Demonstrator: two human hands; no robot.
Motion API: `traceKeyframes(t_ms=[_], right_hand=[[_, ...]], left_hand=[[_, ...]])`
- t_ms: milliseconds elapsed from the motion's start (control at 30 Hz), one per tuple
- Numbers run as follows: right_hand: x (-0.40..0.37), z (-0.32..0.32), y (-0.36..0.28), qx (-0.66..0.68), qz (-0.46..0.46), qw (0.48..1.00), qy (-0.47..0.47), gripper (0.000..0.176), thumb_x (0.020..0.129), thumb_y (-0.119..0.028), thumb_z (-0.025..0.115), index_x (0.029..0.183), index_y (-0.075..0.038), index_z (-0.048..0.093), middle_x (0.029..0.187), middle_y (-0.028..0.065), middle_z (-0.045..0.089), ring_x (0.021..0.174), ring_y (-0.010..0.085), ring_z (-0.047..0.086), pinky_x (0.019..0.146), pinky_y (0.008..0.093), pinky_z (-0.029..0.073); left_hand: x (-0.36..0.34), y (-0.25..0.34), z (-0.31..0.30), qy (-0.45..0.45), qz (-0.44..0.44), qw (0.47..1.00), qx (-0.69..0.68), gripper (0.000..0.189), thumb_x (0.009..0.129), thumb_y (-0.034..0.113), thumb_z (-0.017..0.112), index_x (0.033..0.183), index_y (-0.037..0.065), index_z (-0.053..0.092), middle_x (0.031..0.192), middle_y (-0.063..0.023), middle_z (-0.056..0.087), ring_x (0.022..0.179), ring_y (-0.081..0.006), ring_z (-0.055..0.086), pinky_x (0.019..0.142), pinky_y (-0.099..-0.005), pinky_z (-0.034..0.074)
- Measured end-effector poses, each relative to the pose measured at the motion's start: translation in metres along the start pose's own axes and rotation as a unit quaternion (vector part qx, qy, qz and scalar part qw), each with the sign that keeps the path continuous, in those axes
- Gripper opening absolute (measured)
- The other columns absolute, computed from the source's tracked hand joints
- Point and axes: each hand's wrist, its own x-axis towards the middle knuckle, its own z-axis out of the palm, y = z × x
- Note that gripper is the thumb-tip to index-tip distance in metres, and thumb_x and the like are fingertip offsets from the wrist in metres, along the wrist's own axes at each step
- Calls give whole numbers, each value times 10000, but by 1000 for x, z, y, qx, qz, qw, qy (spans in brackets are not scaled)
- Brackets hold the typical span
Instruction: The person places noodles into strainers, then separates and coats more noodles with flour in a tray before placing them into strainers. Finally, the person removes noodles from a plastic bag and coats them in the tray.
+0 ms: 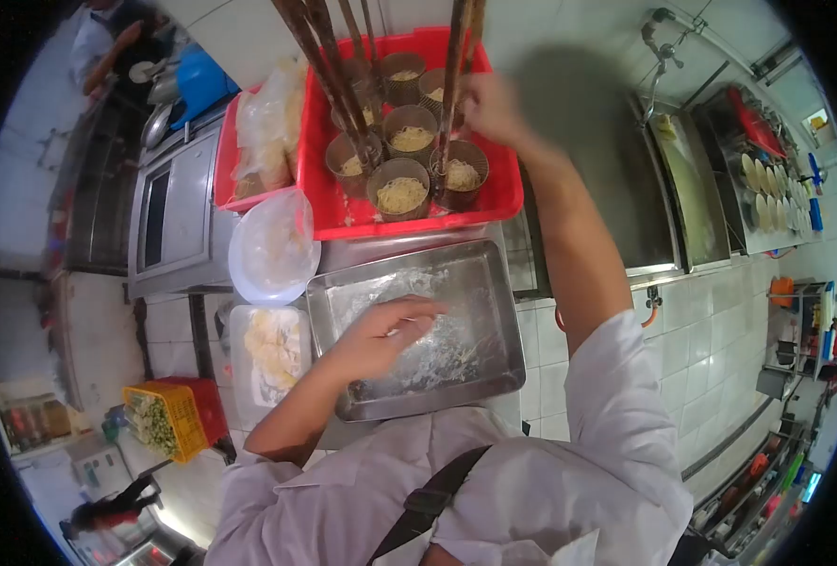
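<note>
My left hand [388, 332] hovers over a floured metal tray [509, 330], its fingers stretched out and nothing in them. Beyond the tray stands a red bin [343, 226] holding several mesh baskets [402, 189] with long upright handles. Noodles [407, 139] lie inside the baskets. My right hand [490, 106] is at the bin's right side, by a rear basket [431, 87]. It is blurred, and its fingertips are partly hidden behind a handle, so what they hold cannot be made out.
A white bowl [248, 274] with a plastic bag and a white container [242, 349] of pale food sit left of the tray. A smaller red bin [227, 179] holds plastic bags. A metal counter [607, 189] lies right. Another person [107, 47] stands far left.
</note>
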Motion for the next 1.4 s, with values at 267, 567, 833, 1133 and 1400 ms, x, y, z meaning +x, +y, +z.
traceKeyframes(t_ms=[267, 567, 833, 1133, 1400], right_hand=[[-42, 23, -10, -52, 37, 997, -53, 261, 841, -115, 586, 1077, -57, 681, 995, 236, 688, 997, 392, 660, 858, 470, 510], [-211, 10, -16, 112, 55, 979, 162, 81, 907, -90, 661, 955, -29, 685, 729, -16, 607, 651, 39, 498, 606, 220, 445], [-289, 31, -7, 230, 135, 955, 133, 166, 937, -43, 541, 1057, 30, 628, 879, 84, 672, 844, 120, 644, 755, 251, 505], [-147, 13, -107, -342, -16, 937, -71, 478, 860, -327, 686, 1164, 39, 633, 1248, 233, 614, 1163, 369, 581, 1039, 477, 411], [-133, 89, -95, -296, -142, 939, -99, 422, 861, -361, 675, 1064, 7, 638, 1081, 152, 655, 946, 344, 642, 903, 471, 481]], left_hand=[[-60, -1, -22, 199, 18, 973, -116, 261, 1006, 169, 544, 1174, -2, 649, 1183, -77, 650, 1082, -164, 605, 958, -315, 455], [-18, -23, -290, 547, 21, 827, 131, 518, 917, 417, 631, 1246, 19, 602, 1105, -110, 669, 982, -177, 628, 831, -296, 501], [90, -71, -298, 381, -57, 803, 455, 759, 853, 461, 686, 1447, 63, 431, 1387, -307, 477, 1336, -456, 402, 1120, -477, 330], [91, -64, -302, 388, -81, 746, 535, 613, 930, 354, 530, 1480, 121, 389, 1505, -283, 321, 1254, -471, 479, 1062, -503, 402], [101, -100, -314, 400, -18, 755, 519, 601, 959, 327, 469, 1497, 82, 361, 1509, -315, 290, 1325, -453, 414, 1131, -466, 337]])
